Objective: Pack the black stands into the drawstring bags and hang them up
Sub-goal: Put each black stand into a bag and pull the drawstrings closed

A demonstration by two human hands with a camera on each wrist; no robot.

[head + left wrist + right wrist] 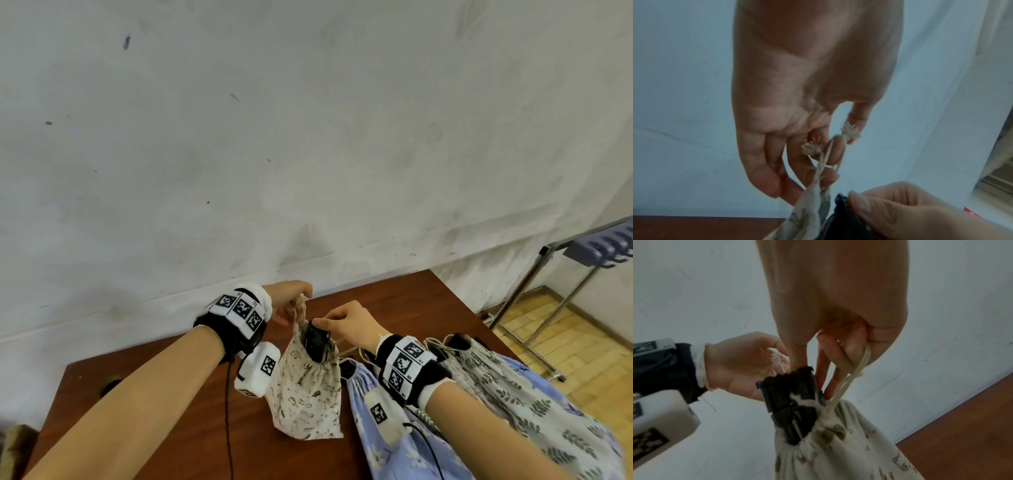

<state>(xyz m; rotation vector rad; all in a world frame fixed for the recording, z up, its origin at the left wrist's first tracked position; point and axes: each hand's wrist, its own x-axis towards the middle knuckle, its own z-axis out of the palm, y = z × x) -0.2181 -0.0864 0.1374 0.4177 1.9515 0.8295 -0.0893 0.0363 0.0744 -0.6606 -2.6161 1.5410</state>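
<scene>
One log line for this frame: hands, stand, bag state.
left hand: pinches drawstring | right hand: grips cord, thumb on black stand | stand: sticks out of cream bag | bag: held over table, unhung

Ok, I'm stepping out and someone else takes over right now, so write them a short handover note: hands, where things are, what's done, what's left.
Left hand: pinches the cream bag's drawstring ends, holding the bag up.
Right hand: grips the opposite drawstring loop, thumb on the black stand.
Cream printed bag: over the wooden table, mouth mostly cinched, stand top still poking out.
Blue floral bag and leaf-print bag: on the table to the right, each showing something black at its mouth.
Done: stand is in the cream bag.
Left: finish closing, then hang the bags, probably on the hook rack.
</scene>
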